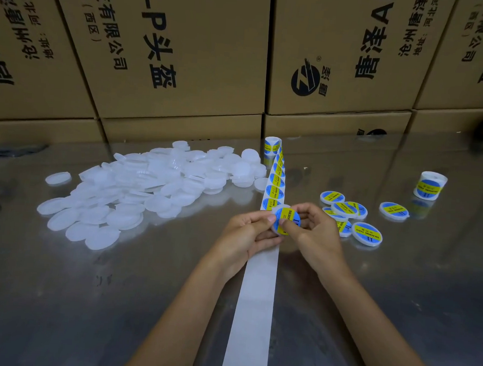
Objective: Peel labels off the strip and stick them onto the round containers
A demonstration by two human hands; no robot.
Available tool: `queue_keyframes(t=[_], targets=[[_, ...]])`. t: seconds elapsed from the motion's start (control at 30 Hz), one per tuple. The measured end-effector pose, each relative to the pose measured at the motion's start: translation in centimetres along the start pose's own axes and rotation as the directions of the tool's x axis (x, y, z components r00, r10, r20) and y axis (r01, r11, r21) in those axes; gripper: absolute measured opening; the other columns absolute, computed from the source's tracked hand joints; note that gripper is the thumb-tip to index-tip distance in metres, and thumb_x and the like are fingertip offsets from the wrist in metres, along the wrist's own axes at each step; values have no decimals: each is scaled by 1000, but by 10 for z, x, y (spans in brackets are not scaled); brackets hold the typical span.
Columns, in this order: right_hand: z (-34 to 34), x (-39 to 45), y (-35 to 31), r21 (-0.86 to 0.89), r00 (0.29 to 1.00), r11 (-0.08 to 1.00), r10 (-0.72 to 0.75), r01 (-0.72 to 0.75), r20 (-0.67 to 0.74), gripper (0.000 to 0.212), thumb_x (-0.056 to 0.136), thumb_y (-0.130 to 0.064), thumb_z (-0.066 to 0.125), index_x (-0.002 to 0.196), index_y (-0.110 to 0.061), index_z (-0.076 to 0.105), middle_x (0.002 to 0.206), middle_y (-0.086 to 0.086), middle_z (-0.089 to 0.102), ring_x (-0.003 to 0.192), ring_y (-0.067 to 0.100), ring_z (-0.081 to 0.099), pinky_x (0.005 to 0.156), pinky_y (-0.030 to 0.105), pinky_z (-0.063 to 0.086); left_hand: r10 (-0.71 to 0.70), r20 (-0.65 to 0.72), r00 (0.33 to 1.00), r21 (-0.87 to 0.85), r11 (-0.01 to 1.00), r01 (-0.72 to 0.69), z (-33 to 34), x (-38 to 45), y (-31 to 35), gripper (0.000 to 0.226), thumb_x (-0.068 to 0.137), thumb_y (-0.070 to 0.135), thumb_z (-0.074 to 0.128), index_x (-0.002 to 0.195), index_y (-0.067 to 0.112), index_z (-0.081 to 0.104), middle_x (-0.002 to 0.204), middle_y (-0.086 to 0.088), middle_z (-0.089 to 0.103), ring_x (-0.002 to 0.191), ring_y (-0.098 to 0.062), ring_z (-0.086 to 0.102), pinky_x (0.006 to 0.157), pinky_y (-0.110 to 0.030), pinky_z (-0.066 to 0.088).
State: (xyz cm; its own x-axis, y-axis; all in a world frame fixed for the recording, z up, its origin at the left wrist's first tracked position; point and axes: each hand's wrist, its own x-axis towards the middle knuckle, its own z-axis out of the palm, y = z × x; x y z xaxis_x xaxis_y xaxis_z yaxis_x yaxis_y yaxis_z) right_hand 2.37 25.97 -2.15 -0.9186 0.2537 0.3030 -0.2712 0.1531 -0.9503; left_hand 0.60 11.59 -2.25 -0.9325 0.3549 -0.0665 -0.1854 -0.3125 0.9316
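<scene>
Head view: both hands meet at the middle of a shiny metal worktop (55, 298), just over the label strip.
Left hand (246, 234): its grip is closed on a round container (285, 218), thumb and fingers pinching the container's left edge.
Right hand (314, 233): its grip pinches the same container from the right, thumb pressing on the label stuck to its face.
Held container: one, a flat white plastic disc with a blue and yellow round label on top.
Strip (255, 298): one long white paper band, bare and smooth from the near edge to the hands; beyond them six or so round labels (274, 191) sit in a row on it.
Rolls: two, the strip's own roll (272, 146) standing at the far end, and a second roll (430, 186) upright well apart to the right.
Labelled containers (366, 234): about seven, in a loose cluster right of the hands, some overlapping.
Plain containers (160, 183): a heap of translucent white discs left of the strip, too many to count; one disc (58, 177) lies apart at the left.
Cardboard boxes (164, 48): brown, printed in black, stacked as a wall behind the worktop.
</scene>
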Motion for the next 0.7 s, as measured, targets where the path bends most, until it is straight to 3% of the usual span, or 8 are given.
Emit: queue_keyframes(t=[0.3, 0.7], targets=[[-1, 1, 0, 25, 1000, 1000, 8, -8, -2, 24, 80, 2, 75, 80, -19, 63, 72, -7, 65, 58, -6, 56, 59, 10, 47, -9, -15, 1000, -27, 1000, 9, 0, 1, 0, 24, 102, 8, 53, 119, -4, 65, 112, -19, 73, 104, -28, 72, 89, -34, 59], [0, 2, 4, 1, 1000, 1000, -5, 5, 12, 26, 79, 2, 75, 80, -21, 63, 71, -12, 66, 58, -6, 56, 58, 9, 46, -10, -26, 1000, -16, 1000, 10, 2, 1, -1, 25, 102, 8, 53, 120, -5, 64, 115, -20, 72, 104, -28, 71, 91, -35, 59]])
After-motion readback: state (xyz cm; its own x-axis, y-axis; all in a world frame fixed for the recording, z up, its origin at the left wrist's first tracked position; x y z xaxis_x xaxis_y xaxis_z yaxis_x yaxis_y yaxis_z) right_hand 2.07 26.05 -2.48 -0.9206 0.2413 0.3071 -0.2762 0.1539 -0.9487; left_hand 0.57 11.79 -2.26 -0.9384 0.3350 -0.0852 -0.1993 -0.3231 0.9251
